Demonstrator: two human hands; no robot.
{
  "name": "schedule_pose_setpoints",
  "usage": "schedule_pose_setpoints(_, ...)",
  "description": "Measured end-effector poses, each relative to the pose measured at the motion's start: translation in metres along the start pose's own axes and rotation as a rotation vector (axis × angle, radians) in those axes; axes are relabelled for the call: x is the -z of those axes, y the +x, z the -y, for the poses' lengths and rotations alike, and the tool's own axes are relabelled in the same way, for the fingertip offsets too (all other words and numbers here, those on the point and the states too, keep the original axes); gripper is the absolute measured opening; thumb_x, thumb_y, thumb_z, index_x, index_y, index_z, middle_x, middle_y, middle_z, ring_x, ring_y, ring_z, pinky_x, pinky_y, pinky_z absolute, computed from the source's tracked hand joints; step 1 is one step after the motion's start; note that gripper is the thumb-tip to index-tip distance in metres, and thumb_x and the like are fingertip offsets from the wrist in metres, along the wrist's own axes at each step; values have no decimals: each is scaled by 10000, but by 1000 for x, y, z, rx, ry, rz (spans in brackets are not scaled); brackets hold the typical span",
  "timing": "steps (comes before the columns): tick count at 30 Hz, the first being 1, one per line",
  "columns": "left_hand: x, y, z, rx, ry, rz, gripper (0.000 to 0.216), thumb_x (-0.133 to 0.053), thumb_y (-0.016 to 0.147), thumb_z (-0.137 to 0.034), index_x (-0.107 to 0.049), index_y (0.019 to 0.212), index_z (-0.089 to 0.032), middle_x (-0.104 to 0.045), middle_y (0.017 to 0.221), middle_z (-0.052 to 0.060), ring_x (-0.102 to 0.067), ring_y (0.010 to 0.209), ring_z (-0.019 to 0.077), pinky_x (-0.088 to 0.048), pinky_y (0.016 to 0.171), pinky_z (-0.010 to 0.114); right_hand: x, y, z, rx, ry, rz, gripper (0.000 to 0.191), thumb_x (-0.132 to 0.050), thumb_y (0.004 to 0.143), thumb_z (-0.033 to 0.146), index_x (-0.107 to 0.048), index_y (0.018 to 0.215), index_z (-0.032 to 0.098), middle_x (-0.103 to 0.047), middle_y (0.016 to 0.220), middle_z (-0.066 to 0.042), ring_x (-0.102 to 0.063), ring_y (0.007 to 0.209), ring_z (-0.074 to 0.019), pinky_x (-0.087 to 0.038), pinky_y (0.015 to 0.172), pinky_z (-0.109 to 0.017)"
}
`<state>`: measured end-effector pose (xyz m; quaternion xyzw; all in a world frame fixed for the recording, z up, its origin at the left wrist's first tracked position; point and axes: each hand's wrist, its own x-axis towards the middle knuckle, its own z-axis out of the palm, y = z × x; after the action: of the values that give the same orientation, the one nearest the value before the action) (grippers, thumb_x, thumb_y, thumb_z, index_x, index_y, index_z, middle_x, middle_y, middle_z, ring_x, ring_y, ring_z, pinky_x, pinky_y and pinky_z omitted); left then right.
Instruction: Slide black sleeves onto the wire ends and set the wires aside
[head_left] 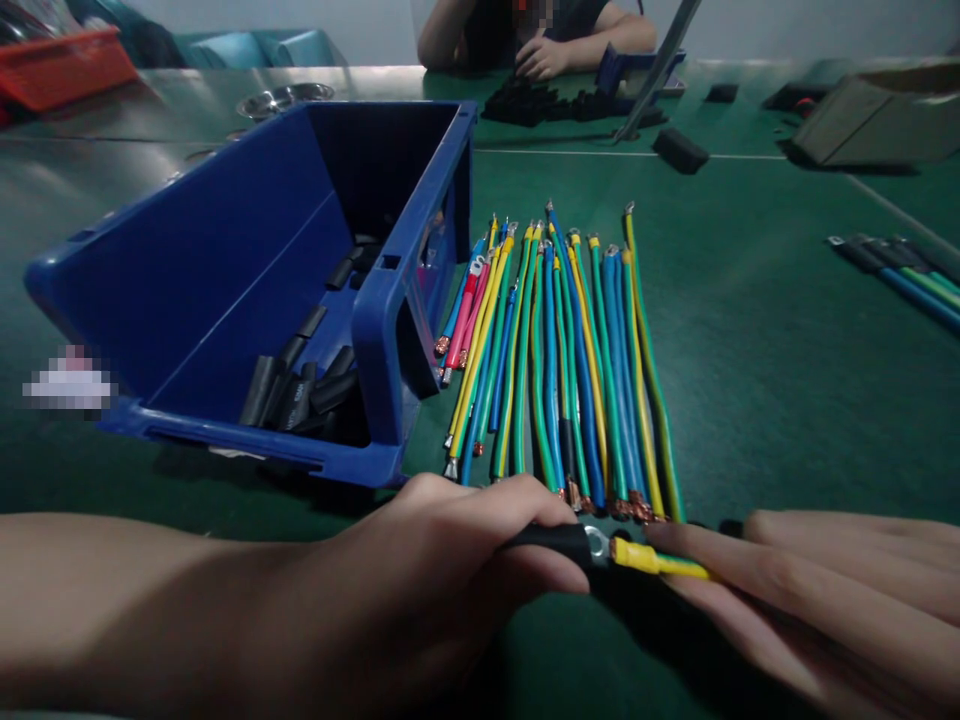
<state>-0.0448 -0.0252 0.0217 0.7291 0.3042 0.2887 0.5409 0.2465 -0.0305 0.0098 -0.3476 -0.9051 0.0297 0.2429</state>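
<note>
My left hand (pixel 442 570) is closed around a black sleeve (pixel 551 543) at the bottom centre. A metal ring terminal (pixel 598 545) sticks out of the sleeve's right end. My right hand (pixel 817 600) pinches a yellow-green wire (pixel 660 560) that runs into that terminal. Just beyond both hands lies a row of several coloured wires (pixel 570 360), blue, green and yellow, with bare copper ends facing me. A blue plastic bin (pixel 375 330) stands at the left and holds several black sleeves (pixel 300 390).
The surface is a green mat (pixel 787 350). More wires (pixel 900 275) lie at the right edge. A person (pixel 540 40) sits across the table with black parts (pixel 525 100). A cardboard box (pixel 877 120) is at far right, a red crate (pixel 60 65) at far left.
</note>
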Motion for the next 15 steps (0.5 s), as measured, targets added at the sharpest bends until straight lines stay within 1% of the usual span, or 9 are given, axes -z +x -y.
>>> schedule_pose_setpoints(2, 0, 1, -1, 21, -14, 10, 157, -492, 1133, -288, -642, 1139, -241, -754, 1045, 14, -702, 869, 132, -527, 781, 196, -2, 1, 1, -7, 18, -13, 158, -544, 1044, 234, -676, 1100, 300, -619, 608, 78, -590, 439, -105, -451, 465, -271)
schedule_pose_setpoints(4, 1, 1, -1, 22, -28, 37, 135, -509, 1123, -257, -642, 1140, -240, -751, 1051, 12, -702, 884, 133, -529, 797, 190, -4, 2, 1, -3, 33, -16, 156, -555, 1046, 238, -688, 1106, 292, -599, 595, 78, -572, 429, -102, -444, 463, -276)
schedule_pose_setpoints(7, 2, 0, 2, 13, -68, 50, 127, -519, 1111, -208, -635, 1152, -239, -740, 1054, 9, -690, 890, 127, -518, 803, 179, -6, 3, 3, -18, 57, -40, 162, -549, 1052, 243, -697, 1095, 293, -628, 620, 62, -581, 441, -116, -444, 463, -299)
schedule_pose_setpoints(11, 2, 0, 4, 20, -118, 66, 120, -559, 1085, -188, -649, 1152, -230, -738, 1067, 12, -681, 899, 130, -522, 813, 181, -6, 2, 5, -54, 85, -49, 192, -509, 1074, 276, -698, 1072, 309, -640, 622, 55, -589, 447, -131, -445, 466, -327)
schedule_pose_setpoints(14, 2, 0, 2, 107, -177, 102, 170, -535, 1071, -129, -664, 1135, -219, -758, 1085, 7, -706, 922, 124, -537, 821, 163, -5, 1, 5, -53, 92, -55, 181, -531, 1066, 267, -707, 1083, 300, -659, 644, 44, -617, 477, -137, -464, 491, -326)
schedule_pose_setpoints(15, 2, 1, 1, 129, -151, 111, 189, -518, 1072, -119, -667, 1132, -219, -767, 1085, 2, -716, 922, 118, -541, 815, 154, -5, 2, 5, -54, 98, -53, 176, -539, 1062, 266, -712, 1085, 295, -657, 644, 41, -615, 475, -137, -461, 487, -327)
